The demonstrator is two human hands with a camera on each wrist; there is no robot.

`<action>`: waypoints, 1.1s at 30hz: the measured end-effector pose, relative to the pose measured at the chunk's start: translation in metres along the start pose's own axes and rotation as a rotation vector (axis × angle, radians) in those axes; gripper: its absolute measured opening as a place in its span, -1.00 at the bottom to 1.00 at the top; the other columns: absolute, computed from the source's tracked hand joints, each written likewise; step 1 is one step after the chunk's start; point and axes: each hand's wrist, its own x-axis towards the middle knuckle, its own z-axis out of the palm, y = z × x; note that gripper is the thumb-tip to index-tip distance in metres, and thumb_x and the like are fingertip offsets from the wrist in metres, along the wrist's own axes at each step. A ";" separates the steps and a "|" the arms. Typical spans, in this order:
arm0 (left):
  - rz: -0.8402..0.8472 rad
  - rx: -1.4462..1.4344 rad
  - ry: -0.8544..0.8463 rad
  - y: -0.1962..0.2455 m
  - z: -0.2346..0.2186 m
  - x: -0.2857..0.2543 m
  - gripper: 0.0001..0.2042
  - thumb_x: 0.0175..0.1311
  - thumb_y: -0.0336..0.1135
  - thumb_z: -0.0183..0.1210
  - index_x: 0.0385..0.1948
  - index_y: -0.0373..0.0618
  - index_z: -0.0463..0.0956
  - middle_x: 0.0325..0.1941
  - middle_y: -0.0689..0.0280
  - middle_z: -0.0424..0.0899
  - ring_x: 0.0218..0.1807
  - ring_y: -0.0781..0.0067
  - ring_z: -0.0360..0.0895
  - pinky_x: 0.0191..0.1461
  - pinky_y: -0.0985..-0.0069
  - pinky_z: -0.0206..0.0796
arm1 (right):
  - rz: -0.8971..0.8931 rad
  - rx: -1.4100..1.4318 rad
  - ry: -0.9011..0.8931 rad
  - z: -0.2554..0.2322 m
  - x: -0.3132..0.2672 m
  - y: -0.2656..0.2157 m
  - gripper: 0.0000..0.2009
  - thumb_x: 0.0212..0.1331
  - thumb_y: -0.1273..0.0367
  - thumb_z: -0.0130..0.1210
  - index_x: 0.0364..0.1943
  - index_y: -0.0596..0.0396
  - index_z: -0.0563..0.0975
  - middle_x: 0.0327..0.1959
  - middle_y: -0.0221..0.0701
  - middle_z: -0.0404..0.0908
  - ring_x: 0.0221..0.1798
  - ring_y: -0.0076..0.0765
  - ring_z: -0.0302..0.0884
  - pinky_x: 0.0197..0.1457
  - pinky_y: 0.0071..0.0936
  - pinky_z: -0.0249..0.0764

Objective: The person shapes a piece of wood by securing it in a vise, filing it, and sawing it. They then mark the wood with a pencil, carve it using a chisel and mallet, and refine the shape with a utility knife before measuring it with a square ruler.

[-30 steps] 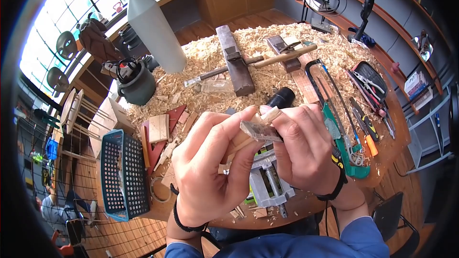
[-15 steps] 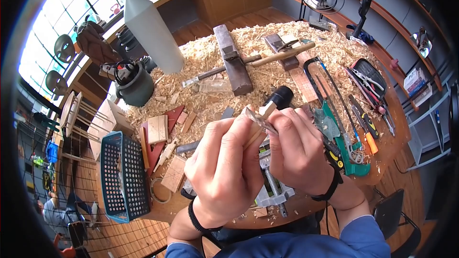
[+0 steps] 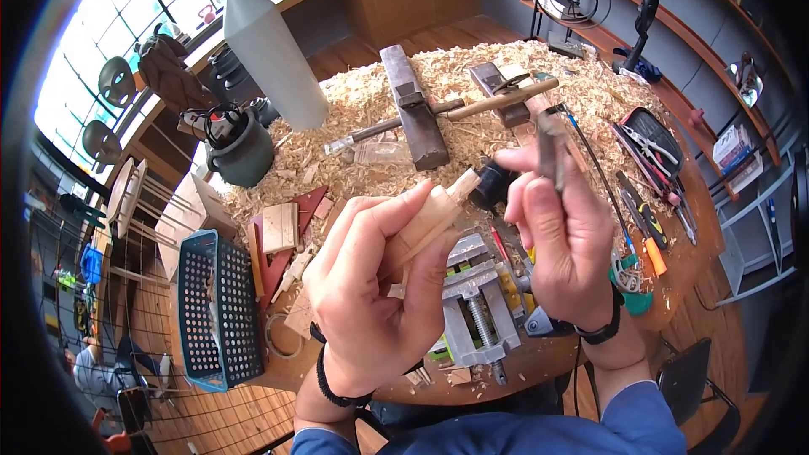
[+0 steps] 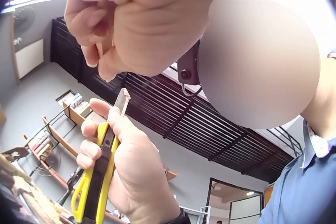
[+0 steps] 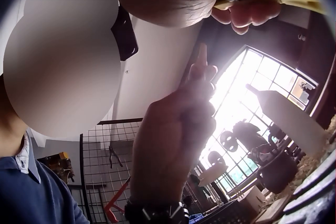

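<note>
My left hand (image 3: 371,286) grips a small pale wood piece (image 3: 428,221) between thumb and fingers. The wood has a narrow, cut-down end (image 5: 202,54) that sticks up past the fingertips. To its right, my right hand (image 3: 566,244) holds a yellow and black utility knife (image 4: 103,174) in curled fingers, its blade (image 4: 123,99) pointing up beyond the index finger. In the head view the blade is blurred, raised and apart from the wood. A small metal vise (image 3: 480,307) sits on the bench under both hands.
Shavings cover the back of the bench, around a wooden plane (image 3: 413,109), a smaller plane (image 3: 499,94) and a hammer (image 3: 497,103). A perforated basket (image 3: 221,312) stands at the left edge, a white bottle (image 3: 274,59) behind. Pliers (image 3: 653,147) and an orange-tipped tool (image 3: 653,254) lie right.
Earlier the hands were together, with the blade against the wood's end. My right hand has moved right with the knife, away from the wood. The left hand still holds the piece.
</note>
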 end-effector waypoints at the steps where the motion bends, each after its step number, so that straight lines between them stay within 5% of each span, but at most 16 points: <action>1: -0.040 -0.035 -0.014 0.001 -0.001 0.000 -0.68 0.25 -0.51 0.43 0.03 -0.40 0.67 -0.25 0.08 0.70 -0.34 0.29 0.67 -0.31 0.51 0.47 | 0.037 -0.001 -0.039 -0.001 -0.002 -0.002 -0.70 0.65 0.39 -0.07 0.28 0.19 0.53 -0.26 -0.46 0.53 -0.43 -0.71 0.32 -0.28 -0.69 0.37; 7: -0.123 -0.159 0.018 -0.006 0.000 -0.002 -0.68 0.23 -0.51 0.43 0.01 -0.39 0.66 -0.27 0.11 0.70 -0.29 0.30 0.66 -0.20 0.49 0.48 | -0.172 -0.188 -0.110 0.003 -0.006 0.004 -0.43 0.44 0.60 0.02 0.54 0.24 0.29 0.05 -0.19 0.61 -0.10 -0.43 0.52 0.01 -0.45 0.55; 10: -0.185 -0.214 0.041 -0.005 0.001 -0.005 -0.67 0.24 -0.51 0.43 0.02 -0.38 0.65 -0.27 0.12 0.70 -0.28 0.32 0.66 -0.18 0.49 0.47 | -0.438 -0.307 -0.043 0.006 0.002 0.010 -0.30 0.21 0.72 0.06 0.53 0.42 0.28 0.16 0.07 0.64 0.06 0.11 0.71 0.21 -0.09 0.59; 15: -0.213 -0.255 0.010 0.000 -0.003 -0.007 -0.65 0.29 -0.52 0.42 0.08 -0.38 0.60 -0.20 0.14 0.74 -0.26 0.43 0.67 -0.19 0.57 0.47 | -0.597 -0.488 -0.052 0.008 0.000 0.011 -0.42 0.18 0.66 0.13 0.37 0.51 0.44 0.20 0.15 0.66 -0.05 0.05 0.76 -0.09 -0.24 0.69; 18: -0.465 -0.317 -0.076 0.013 -0.005 -0.006 -0.62 0.37 -0.58 0.36 0.17 -0.44 0.50 0.06 0.21 0.67 0.08 0.54 0.68 0.16 0.59 0.56 | -0.642 -0.562 -0.028 0.010 0.001 0.012 -0.40 0.11 0.60 0.18 0.33 0.49 0.49 0.14 0.09 0.71 -0.13 -0.06 0.77 -0.13 -0.24 0.68; 21: -0.299 -0.371 -0.023 0.011 0.001 -0.005 -0.63 0.37 -0.54 0.35 0.16 -0.40 0.51 -0.20 0.25 0.77 -0.23 0.70 0.65 -0.23 0.74 0.45 | -0.666 -0.601 -0.003 0.009 0.001 0.012 -0.42 0.10 0.60 0.18 0.31 0.48 0.50 0.13 0.07 0.71 -0.15 -0.07 0.76 -0.16 -0.27 0.66; 27: -0.395 -0.321 -0.124 0.015 -0.006 -0.006 -0.58 0.36 -0.48 0.41 0.18 -0.43 0.52 -0.25 0.24 0.78 -0.28 0.72 0.61 -0.20 0.70 0.48 | -0.664 -0.596 -0.002 0.010 0.001 0.010 -0.42 0.10 0.58 0.20 0.30 0.48 0.51 0.12 0.03 0.71 -0.18 -0.11 0.73 -0.18 -0.28 0.65; 29: -0.450 -0.382 -0.178 0.019 -0.006 -0.005 -0.51 0.30 -0.47 0.48 0.21 -0.46 0.54 0.03 0.24 0.72 0.03 0.60 0.65 0.10 0.65 0.53 | -0.653 -0.602 0.026 0.011 0.001 0.010 -0.42 0.11 0.57 0.21 0.30 0.48 0.51 0.08 0.01 0.71 -0.20 -0.13 0.72 -0.19 -0.29 0.64; 33: -0.320 -0.352 -0.170 0.011 -0.005 -0.005 -0.49 0.28 -0.40 0.51 0.19 -0.47 0.56 0.03 0.22 0.74 -0.04 0.60 0.66 0.07 0.62 0.54 | -0.631 -0.602 0.013 0.012 0.001 0.011 -0.42 0.12 0.56 0.21 0.31 0.49 0.50 0.03 -0.02 0.70 -0.21 -0.15 0.70 -0.21 -0.29 0.64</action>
